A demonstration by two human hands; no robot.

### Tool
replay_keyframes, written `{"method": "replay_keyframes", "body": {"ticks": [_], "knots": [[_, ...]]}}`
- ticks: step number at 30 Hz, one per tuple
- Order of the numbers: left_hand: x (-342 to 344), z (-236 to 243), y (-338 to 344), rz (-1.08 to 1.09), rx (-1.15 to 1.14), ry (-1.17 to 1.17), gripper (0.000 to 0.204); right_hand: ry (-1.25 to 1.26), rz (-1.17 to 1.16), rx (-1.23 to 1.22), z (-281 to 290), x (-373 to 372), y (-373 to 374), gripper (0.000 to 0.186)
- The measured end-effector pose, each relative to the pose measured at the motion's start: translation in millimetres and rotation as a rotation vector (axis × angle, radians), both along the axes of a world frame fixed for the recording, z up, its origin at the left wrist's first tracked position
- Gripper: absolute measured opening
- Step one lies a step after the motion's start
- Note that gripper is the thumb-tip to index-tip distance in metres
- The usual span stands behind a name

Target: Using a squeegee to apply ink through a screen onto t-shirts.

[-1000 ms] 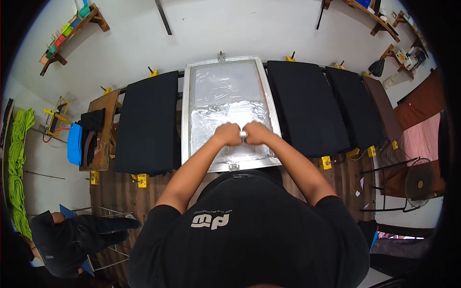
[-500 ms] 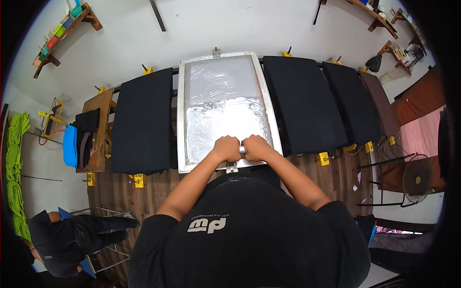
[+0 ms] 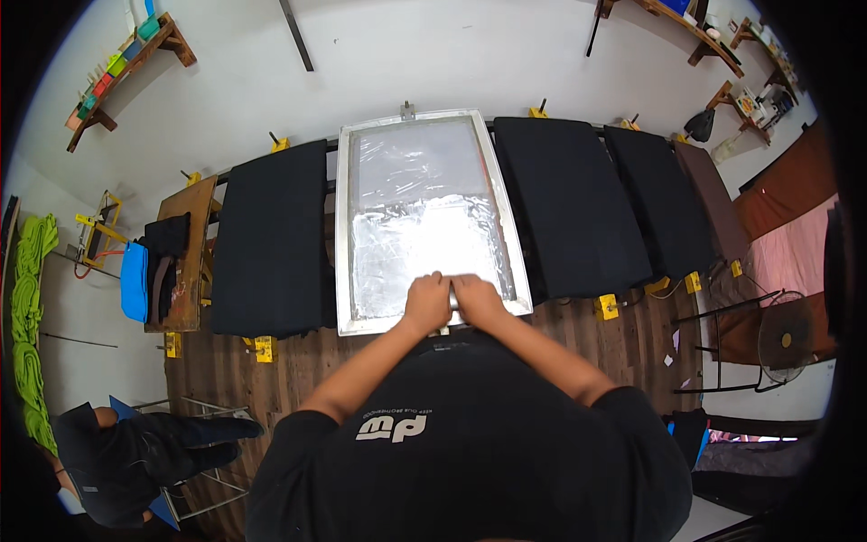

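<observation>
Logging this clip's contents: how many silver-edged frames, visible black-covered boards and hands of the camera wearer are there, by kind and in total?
Silver-edged frame: 1
Black-covered boards: 3
Wearer's hands: 2
Total: 6

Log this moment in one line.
Left hand: gripping silver tool, mostly hidden | Right hand: gripping same tool | Framed screen: beneath both hands | Black-covered boards: both sides of screen
</observation>
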State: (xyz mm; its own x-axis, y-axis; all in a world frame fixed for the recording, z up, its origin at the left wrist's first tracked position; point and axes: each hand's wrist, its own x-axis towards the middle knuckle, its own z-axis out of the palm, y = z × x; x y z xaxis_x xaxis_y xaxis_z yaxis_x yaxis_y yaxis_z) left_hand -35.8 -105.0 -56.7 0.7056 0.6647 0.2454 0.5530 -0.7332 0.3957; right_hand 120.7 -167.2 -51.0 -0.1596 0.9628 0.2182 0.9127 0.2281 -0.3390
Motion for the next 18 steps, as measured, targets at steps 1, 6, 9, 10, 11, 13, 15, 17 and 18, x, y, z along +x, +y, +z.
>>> {"method": "replay_keyframes", "body": {"ticks": [1, 6, 9, 10, 11, 13, 15, 17, 18], "knots": [[-3.2, 9.0, -8.1, -0.010, -0.047, 0.046, 0.030, -0.027, 0.020, -0.097, 6.4, 0.3, -4.5, 0.029], [14.4, 71.8, 34.1, 0.029, -0.423, 0.468, 0.030, -0.085, 0.134, -0.502, 63.3, 20.7, 43.0, 0.023], [29.3, 72.5, 72.7, 0.064, -0.339, 0.439, 0.030, -0.086, 0.096, -0.401, 55.5, 36.1, 85.4, 0.025], [31.6, 67.9, 83.5, 0.069, -0.317, 0.441, 0.029, -0.101, 0.082, -0.377, 49.4, 37.1, 97.1, 0.025], [32.6, 62.6, 90.7, 0.074, -0.296, 0.443, 0.028, -0.115, 0.067, -0.354, 42.1, 36.3, 104.1, 0.025], [33.9, 56.6, 94.7, 0.076, -0.284, 0.440, 0.027, -0.127, 0.066, -0.315, 46.2, 31.0, 104.5, 0.024], [31.4, 51.3, 89.4, 0.042, -0.263, 0.475, 0.028, -0.158, 0.151, -0.325, 44.0, 29.6, 100.9, 0.024], [31.0, 50.6, 87.2, 0.001, -0.282, 0.490, 0.029, -0.150, 0.166, -0.357, 44.5, 34.2, 96.7, 0.025], [30.5, 51.7, 83.1, -0.019, -0.299, 0.498, 0.029, -0.125, 0.184, -0.389, 43.6, 34.5, 92.0, 0.025]]}}
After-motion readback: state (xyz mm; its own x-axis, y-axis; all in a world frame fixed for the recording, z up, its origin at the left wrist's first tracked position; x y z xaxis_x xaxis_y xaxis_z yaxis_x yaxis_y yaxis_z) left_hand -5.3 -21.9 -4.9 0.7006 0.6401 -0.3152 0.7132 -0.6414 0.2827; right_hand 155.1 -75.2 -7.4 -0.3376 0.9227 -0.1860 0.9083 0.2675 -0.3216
